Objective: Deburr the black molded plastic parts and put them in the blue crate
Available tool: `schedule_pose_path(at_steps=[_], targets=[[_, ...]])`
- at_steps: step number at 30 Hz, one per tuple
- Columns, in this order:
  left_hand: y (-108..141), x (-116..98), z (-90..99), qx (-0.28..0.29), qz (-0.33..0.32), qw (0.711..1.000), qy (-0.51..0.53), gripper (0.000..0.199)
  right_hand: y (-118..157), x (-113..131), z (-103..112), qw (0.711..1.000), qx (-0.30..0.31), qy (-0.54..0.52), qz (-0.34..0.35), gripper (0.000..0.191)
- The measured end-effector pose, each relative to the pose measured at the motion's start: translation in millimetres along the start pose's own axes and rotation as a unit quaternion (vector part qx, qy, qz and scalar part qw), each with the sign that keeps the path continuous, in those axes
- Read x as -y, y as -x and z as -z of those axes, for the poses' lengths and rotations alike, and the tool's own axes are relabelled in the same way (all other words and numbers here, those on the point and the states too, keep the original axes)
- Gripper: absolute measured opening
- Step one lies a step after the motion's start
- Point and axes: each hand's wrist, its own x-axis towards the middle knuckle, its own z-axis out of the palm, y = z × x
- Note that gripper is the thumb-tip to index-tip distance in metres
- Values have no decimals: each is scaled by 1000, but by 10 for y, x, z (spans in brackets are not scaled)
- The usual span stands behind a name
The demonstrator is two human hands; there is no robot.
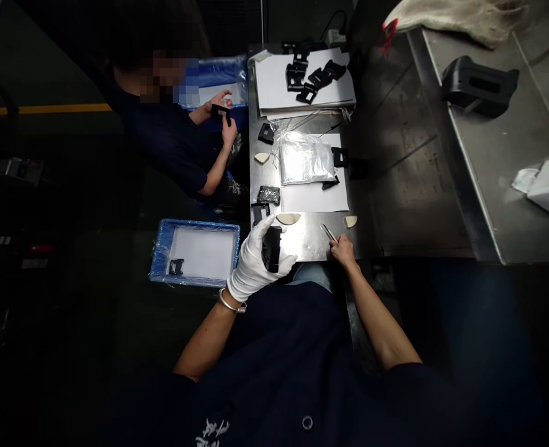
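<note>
My left hand (250,264), in a white glove, holds a black plastic part (271,248) upright over the near left edge of the metal table (309,239). My bare right hand (343,250) is closed around a thin metal tool (329,233), its tip pointing up and left, at the table's near right corner. Just beyond my left hand lie a pale curved piece (288,218) and another black part (260,213). A second pale piece (350,221) rests beyond my right hand.
Clear plastic bags (306,159) lie on white paper mid-table; several black parts (295,77) sit on a paper stack behind. At the left, a person (172,136) handles a black part. A blue bin (153,254) stands at lower left, a metal bench (479,161) at right.
</note>
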Motion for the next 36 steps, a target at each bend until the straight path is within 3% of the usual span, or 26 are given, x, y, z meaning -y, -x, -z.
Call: schedule_pose_path(at_steps=[5,9,13,15,18,20,23,28,33,36], targets=[[-63,-33,0,-14,-16,1000,11,81,220,195,163,987,117,-99,55,19],[-85,-44,-24,-5,-17,1000,20,80,586,534,429,959,163,-196,128,33],[-88,-38,-73,-6,-8,1000,16,81,1034,962,776,909,157,-304,238,34],[-85,-43,-111,-9,-6,1000,12,81,1272,1177,867,906,124,-309,261,30],[-67,-72,-173,-5,-7,1000,18,81,1588,1459,833,909,89,-302,272,27],[-44,-98,-206,9,1,1000,24,80,1724,1597,739,908,107,-306,267,28],[-1,-125,-233,15,10,1000,-1,74,1773,1706,617,909,125,-305,255,28],[39,-110,-234,-11,-20,998,-51,71,1679,1721,622,915,42,-300,267,28],[47,-102,-265,-34,-85,991,-102,68,1674,1771,647,913,77,-290,277,32],[57,-132,-302,-23,-95,992,-76,64,1648,1810,644,913,26,-289,286,37]])
